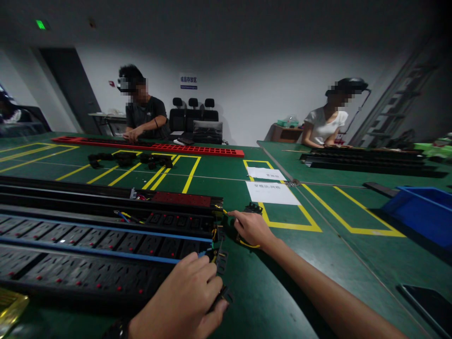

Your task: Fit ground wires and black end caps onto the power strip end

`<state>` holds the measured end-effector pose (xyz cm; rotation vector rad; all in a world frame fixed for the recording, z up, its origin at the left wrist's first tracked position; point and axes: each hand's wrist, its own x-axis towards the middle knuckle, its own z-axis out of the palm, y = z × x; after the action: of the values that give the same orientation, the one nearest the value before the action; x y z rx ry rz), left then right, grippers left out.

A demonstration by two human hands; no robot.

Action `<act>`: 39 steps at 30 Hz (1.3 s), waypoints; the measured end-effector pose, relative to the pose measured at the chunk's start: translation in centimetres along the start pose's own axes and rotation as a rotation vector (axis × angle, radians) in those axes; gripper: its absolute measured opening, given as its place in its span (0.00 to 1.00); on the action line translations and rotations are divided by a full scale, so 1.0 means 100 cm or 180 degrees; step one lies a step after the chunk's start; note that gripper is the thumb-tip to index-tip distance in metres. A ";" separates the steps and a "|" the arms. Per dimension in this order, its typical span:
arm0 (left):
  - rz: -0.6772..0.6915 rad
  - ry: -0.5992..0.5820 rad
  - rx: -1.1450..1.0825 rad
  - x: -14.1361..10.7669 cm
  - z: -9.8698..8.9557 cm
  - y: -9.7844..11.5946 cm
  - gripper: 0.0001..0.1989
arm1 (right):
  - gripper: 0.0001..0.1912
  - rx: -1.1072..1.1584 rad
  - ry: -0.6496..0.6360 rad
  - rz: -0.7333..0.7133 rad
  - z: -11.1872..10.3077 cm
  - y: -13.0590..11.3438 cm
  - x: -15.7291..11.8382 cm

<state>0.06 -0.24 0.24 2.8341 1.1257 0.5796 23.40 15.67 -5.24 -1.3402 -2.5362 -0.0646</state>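
Long black power strips (116,242) lie side by side at the left, their ends pointing right. My left hand (180,294) is closed around the end of the nearest strip, beside a black end cap (226,295); the palm side of the grip is hidden. Beyond it my right hand (252,228) has its thumb and index finger together at a thin yellow wire (226,212) by the end of a farther strip. Behind that hand sits a black end piece (254,207), with another yellow wire (250,245) below the fingers.
Yellow tape marks the green table (282,278). White paper sheets (271,193), black parts (129,160) and a red slotted rail (197,149) lie farther back. A blue bin (420,212) and a phone (427,306) are at right. Two people (146,115) (326,127) work across the table.
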 end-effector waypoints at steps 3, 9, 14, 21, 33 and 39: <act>-0.0020 -0.0021 0.0020 0.000 -0.001 0.000 0.07 | 0.22 -0.0010 -0.0028 0.0067 -0.001 -0.001 0.000; -0.0002 -0.0063 0.0023 0.000 0.000 0.000 0.08 | 0.22 0.0031 -0.0043 0.0062 0.001 0.000 0.000; -0.0002 0.0001 0.0008 0.000 0.000 -0.001 0.08 | 0.22 0.0138 0.0000 0.0020 0.004 0.002 0.000; -0.0015 -0.0070 0.0061 0.000 0.001 -0.001 0.08 | 0.22 0.0091 0.0006 0.0003 0.005 0.004 0.000; -0.0026 -0.0043 0.0004 0.001 0.001 -0.001 0.08 | 0.29 0.0018 0.0161 0.0095 0.003 0.001 -0.001; -0.0020 0.0017 0.0025 0.001 -0.001 0.001 0.07 | 0.25 0.0001 0.0145 0.0077 0.001 0.000 -0.001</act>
<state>0.12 -0.26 0.38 2.8362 1.1397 0.5842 23.43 15.59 -5.40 -1.3535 -2.4820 -0.0890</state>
